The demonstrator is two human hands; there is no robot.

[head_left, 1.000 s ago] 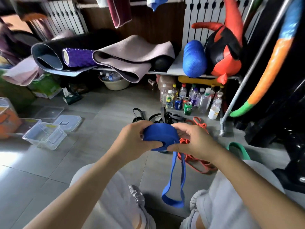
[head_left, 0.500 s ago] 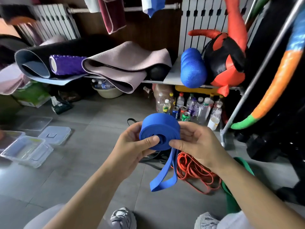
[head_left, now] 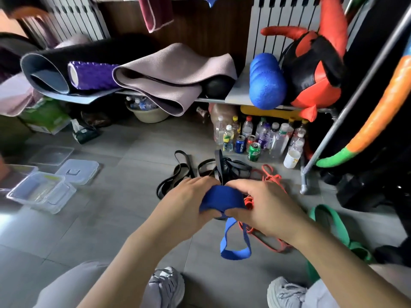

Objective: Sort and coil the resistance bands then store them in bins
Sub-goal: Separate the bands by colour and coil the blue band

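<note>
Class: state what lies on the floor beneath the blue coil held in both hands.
Beneath the blue flat rubber band coil: a tangle of black flat bands and a thin orange band. Their near parts are hidden by it.

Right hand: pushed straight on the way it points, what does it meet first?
The blue band it grips, then probably the left hand just beyond; depth is unclear.

Bare floor (head_left: 124,221) is lying open across centre left, reaching the bins (head_left: 40,192). Mid-frame, black bands (head_left: 231,170) and an orange band (head_left: 272,177) are cluttering it, bottles (head_left: 255,136) are crowding behind them, and a green band (head_left: 340,227) is sprawling lower right.
</note>
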